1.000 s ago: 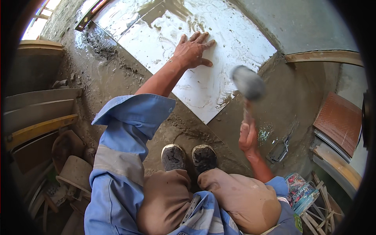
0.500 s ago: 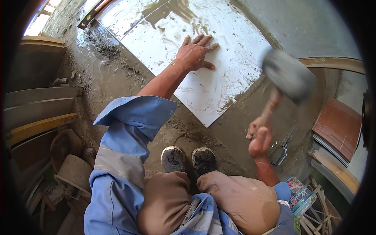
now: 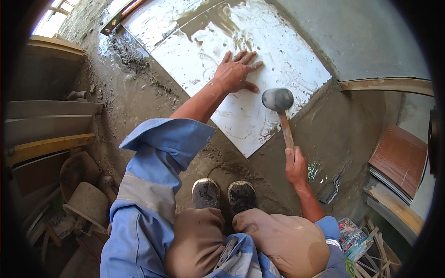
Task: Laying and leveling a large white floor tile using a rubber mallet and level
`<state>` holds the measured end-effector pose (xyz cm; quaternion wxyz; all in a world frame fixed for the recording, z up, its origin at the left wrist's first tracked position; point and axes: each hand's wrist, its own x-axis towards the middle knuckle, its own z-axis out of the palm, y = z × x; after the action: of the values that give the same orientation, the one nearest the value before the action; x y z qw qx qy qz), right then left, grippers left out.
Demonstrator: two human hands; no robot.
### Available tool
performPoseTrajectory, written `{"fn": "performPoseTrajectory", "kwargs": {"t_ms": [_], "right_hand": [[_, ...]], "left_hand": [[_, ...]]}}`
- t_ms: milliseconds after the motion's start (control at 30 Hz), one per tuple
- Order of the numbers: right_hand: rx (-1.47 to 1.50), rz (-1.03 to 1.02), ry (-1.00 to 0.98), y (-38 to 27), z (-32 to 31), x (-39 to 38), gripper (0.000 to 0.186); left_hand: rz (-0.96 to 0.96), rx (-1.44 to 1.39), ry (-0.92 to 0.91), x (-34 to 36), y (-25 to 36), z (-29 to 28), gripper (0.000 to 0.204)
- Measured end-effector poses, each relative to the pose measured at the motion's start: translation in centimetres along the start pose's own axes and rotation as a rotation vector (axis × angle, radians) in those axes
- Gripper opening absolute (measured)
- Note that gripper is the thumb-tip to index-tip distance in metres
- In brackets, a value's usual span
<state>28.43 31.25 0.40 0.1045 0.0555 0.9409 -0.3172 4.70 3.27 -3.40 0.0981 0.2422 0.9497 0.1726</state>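
My left hand [image 3: 235,73] lies flat with its fingers spread on a large white floor tile [image 3: 250,125] smeared with grey mortar. My right hand [image 3: 296,167] is closed round the wooden handle of a rubber mallet [image 3: 278,100]. The mallet's dark head is over the tile's right part, to the right of my left hand; whether it touches the surface I cannot tell. The tile's near corner points toward my shoes, and wet mortar [image 3: 218,150] surrounds its near edges.
A spirit level [image 3: 116,21] lies at the far left by the tiles. Stacked boards [image 3: 51,132] and dirty containers [image 3: 87,204] stand on the left. On the right are a brown tile stack [image 3: 399,157], a wooden strip [image 3: 389,85] by the wall, and a colourful bag [image 3: 353,238].
The mallet has swung down and left from its raised, blurred place at the right, and now hangs over the tile. My left hand stays flat on the tile; the view has shifted slightly.
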Motion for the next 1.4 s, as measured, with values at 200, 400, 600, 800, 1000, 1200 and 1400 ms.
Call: {"fn": "performPoseTrajectory", "kwargs": {"t_ms": [200, 400, 600, 800, 1000, 1200, 1400], "right_hand": [[0.315, 0.108, -0.092, -1.6, -2.4, -0.1, 0.048], [0.646, -0.335, 0.187, -0.9, -1.3, -1.6, 0.039], [0.229, 0.027, 0.028, 0.1, 0.6, -4.3, 0.035], [0.124, -0.047, 0.013, -0.5, 0.3, -1.9, 0.04], [0.43, 0.011, -0.004, -2.1, -1.9, -0.3, 0.046], [0.543, -0.164, 0.302, -0.8, -0.1, 3.3, 0.045], [0.37, -0.057, 0.186, -0.5, -0.9, 6.5, 0.042]], "left_hand": [[0.048, 0.006, 0.033, 0.1, -0.6, 0.3, 0.097], [0.082, 0.008, 0.088, 0.6, -1.2, 0.7, 0.096], [0.098, 0.039, 0.102, 0.4, -1.6, 1.2, 0.096], [0.081, 0.078, 0.082, 0.4, -1.6, 1.5, 0.095], [0.096, 0.099, 0.109, 0.4, -1.8, 1.4, 0.093], [0.11, 0.07, 0.142, 0.4, -1.9, 1.8, 0.097], [0.101, 0.06, 0.129, 1.0, -1.6, 0.8, 0.096]]}}
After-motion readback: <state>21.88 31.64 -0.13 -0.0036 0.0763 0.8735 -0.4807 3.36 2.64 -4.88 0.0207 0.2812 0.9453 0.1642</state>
